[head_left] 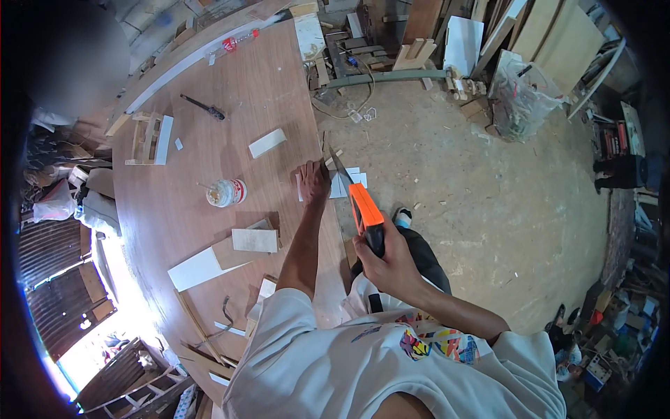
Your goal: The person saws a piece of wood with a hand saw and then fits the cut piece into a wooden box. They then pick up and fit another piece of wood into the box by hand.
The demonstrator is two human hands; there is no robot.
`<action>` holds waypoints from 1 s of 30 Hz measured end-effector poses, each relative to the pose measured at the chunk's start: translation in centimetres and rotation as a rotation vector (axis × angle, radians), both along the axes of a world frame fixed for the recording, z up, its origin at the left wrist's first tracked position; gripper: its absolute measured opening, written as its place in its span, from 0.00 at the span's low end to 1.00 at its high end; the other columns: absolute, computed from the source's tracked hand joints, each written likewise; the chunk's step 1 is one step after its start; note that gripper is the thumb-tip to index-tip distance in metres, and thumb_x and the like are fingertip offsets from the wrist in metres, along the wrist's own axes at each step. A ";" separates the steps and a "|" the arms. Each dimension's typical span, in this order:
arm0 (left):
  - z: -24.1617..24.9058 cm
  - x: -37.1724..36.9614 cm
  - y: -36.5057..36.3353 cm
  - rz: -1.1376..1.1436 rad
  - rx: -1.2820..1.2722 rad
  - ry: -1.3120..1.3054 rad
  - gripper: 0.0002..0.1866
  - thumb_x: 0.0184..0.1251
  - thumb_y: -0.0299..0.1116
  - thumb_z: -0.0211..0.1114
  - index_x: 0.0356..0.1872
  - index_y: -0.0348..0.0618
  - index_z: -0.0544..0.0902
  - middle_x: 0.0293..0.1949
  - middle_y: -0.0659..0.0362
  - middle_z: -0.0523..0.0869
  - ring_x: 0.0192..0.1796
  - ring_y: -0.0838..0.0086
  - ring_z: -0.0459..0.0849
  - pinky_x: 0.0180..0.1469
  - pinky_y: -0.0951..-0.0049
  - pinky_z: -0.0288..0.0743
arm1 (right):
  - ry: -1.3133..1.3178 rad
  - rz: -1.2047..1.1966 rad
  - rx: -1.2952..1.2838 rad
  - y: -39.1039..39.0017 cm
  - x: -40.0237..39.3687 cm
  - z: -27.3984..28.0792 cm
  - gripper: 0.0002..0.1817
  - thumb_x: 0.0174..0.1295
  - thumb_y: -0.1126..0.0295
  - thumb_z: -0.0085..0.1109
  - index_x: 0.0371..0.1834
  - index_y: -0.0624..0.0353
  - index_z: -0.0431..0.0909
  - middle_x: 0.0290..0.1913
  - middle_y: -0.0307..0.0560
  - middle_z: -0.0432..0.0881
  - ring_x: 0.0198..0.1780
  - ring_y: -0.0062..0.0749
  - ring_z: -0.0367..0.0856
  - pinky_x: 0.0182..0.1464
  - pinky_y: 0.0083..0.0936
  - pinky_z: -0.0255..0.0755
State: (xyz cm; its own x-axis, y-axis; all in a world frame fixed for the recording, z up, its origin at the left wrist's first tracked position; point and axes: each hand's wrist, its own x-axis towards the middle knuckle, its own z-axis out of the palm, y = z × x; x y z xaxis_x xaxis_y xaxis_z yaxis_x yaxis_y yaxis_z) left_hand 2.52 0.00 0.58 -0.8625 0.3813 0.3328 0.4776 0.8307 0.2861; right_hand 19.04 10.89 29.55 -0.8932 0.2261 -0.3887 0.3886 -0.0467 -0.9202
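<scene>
My right hand (389,257) is wrapped round the black grip of a handsaw (366,209) with an orange handle. Its narrow blade slants up and away, overlapping a small light piece of wood (333,160) that juts past the table's edge. On that edge my left hand (314,181) presses down, fingers bent over the same piece, which is mostly hidden under it. White-faced board pieces (357,177) show just right of the left hand, by the blade. A white block (267,143) lies on the tabletop a little beyond it.
On the wooden table (244,84) are a labelled tub (227,193), a dark slim tool (202,107), a small wooden frame (149,139), a plastic bottle (230,45) and white-faced offcuts (255,240). Boards (551,35) and a clear plastic bag (523,101) stand at the far right.
</scene>
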 end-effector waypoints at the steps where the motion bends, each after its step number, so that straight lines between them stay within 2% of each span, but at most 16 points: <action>1: -0.6 -0.1 0.0 0.034 0.017 0.011 0.06 0.65 0.36 0.58 0.34 0.46 0.78 0.35 0.56 0.77 0.42 0.60 0.77 0.46 0.60 0.68 | 0.002 -0.011 -0.022 0.0 -0.2 0.0 0.11 0.62 0.75 0.53 0.44 0.65 0.64 0.24 0.47 0.68 0.26 0.24 0.67 0.30 0.27 0.64; 6: -0.8 -0.5 0.3 0.128 0.038 -0.039 0.07 0.66 0.35 0.57 0.33 0.44 0.78 0.35 0.55 0.78 0.42 0.58 0.76 0.45 0.59 0.69 | -0.003 0.024 -0.048 -0.3 -0.8 1.7 0.12 0.62 0.75 0.54 0.45 0.66 0.63 0.24 0.47 0.67 0.26 0.24 0.66 0.30 0.28 0.63; 11: -0.4 -1.7 1.0 0.190 -0.017 -0.038 0.09 0.64 0.36 0.53 0.33 0.43 0.78 0.37 0.53 0.79 0.45 0.58 0.75 0.54 0.58 0.65 | 0.032 0.039 -0.061 -1.0 0.4 3.0 0.14 0.62 0.75 0.54 0.46 0.67 0.63 0.24 0.48 0.67 0.26 0.25 0.67 0.29 0.29 0.62; 14: 1.4 -2.0 1.4 0.142 -0.121 -0.094 0.10 0.63 0.37 0.54 0.32 0.43 0.79 0.37 0.53 0.79 0.47 0.58 0.75 0.58 0.59 0.62 | -0.012 0.045 -0.143 -0.9 0.4 3.3 0.14 0.62 0.75 0.54 0.47 0.67 0.63 0.24 0.48 0.66 0.26 0.26 0.68 0.29 0.28 0.62; 16: 1.3 -2.3 1.2 0.093 -0.097 -0.111 0.10 0.62 0.37 0.54 0.32 0.43 0.79 0.37 0.53 0.80 0.47 0.58 0.75 0.58 0.58 0.62 | -0.002 0.018 -0.151 -0.5 -0.5 3.5 0.14 0.62 0.75 0.54 0.47 0.67 0.63 0.24 0.48 0.66 0.25 0.25 0.67 0.28 0.25 0.62; 19: 0.4 -2.9 0.9 0.056 -0.022 -0.140 0.09 0.60 0.36 0.55 0.31 0.42 0.80 0.37 0.53 0.80 0.47 0.58 0.75 0.58 0.58 0.63 | -0.030 0.043 -0.062 0.1 -2.3 0.2 0.14 0.61 0.76 0.53 0.46 0.67 0.63 0.25 0.47 0.66 0.26 0.26 0.67 0.29 0.25 0.62; 23: -0.5 -2.8 0.7 0.078 0.147 -0.158 0.08 0.57 0.34 0.58 0.30 0.40 0.80 0.36 0.52 0.80 0.46 0.57 0.76 0.57 0.59 0.65 | -0.148 0.056 -0.102 0.6 -3.8 -0.4 0.14 0.60 0.75 0.54 0.46 0.67 0.63 0.25 0.47 0.66 0.27 0.27 0.66 0.31 0.25 0.63; 25: 0.1 -2.7 0.8 0.079 0.126 -0.154 0.08 0.56 0.33 0.59 0.30 0.40 0.80 0.36 0.52 0.81 0.46 0.57 0.76 0.57 0.59 0.65 | 0.046 0.104 0.017 -0.1 -2.8 0.6 0.10 0.63 0.76 0.53 0.44 0.62 0.65 0.27 0.35 0.65 0.27 0.16 0.65 0.29 0.21 0.63; 28: 0.5 -2.8 0.9 0.072 0.110 -0.166 0.07 0.56 0.33 0.59 0.30 0.40 0.80 0.36 0.52 0.81 0.47 0.57 0.76 0.56 0.59 0.66 | 0.153 0.000 -0.029 -1.0 -2.2 0.2 0.09 0.62 0.75 0.54 0.42 0.62 0.66 0.26 0.37 0.66 0.27 0.19 0.65 0.30 0.22 0.64; 29: 0.6 -2.6 0.8 0.073 0.111 -0.186 0.07 0.55 0.33 0.59 0.30 0.40 0.80 0.36 0.52 0.81 0.47 0.57 0.76 0.56 0.59 0.66 | 0.150 0.002 -0.030 -0.7 -2.6 -1.5 0.09 0.62 0.75 0.54 0.42 0.62 0.66 0.26 0.37 0.66 0.27 0.19 0.65 0.30 0.22 0.64; 30: 0.5 -2.8 0.8 0.076 0.112 -0.183 0.07 0.55 0.33 0.59 0.30 0.40 0.80 0.36 0.52 0.81 0.47 0.57 0.76 0.56 0.59 0.66 | 0.041 0.012 0.018 -0.1 -3.5 -4.7 0.09 0.61 0.75 0.53 0.42 0.62 0.66 0.26 0.38 0.67 0.27 0.19 0.66 0.31 0.23 0.65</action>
